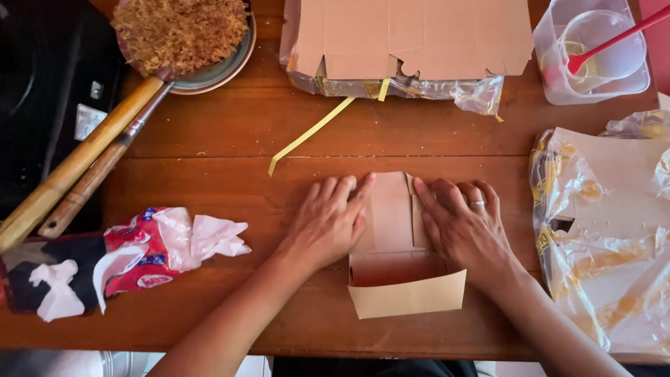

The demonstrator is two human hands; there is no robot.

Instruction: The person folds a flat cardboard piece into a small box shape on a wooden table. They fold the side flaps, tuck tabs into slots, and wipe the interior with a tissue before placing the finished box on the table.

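While both my hands lie flat on the brown cardboard box blank near the front middle of the wooden table, I read this as a crease being pressed in. My left hand is spread open, palm down, fingers pointing far, covering the blank's left panel. My right hand, a ring on one finger, is likewise open and flat on the right panel, gripping nothing. Between them a strip of the cardboard shows bare, and the near flap already stands up, forming a shallow pocket at the table's near edge.

To do this well, I judge the pressure should stay even on both sides, with fingertips running along the fold line rather than across it, so the panel bends where it is scored and does not buckle. I would keep the raised near flap from being crushed by my wrists.

Far from me lies a stack of flat cardboard in clear wrap, with a yellow strap trailing from it. At the right sits another wrapped bundle; at the left, a crumpled red and white wrapper.
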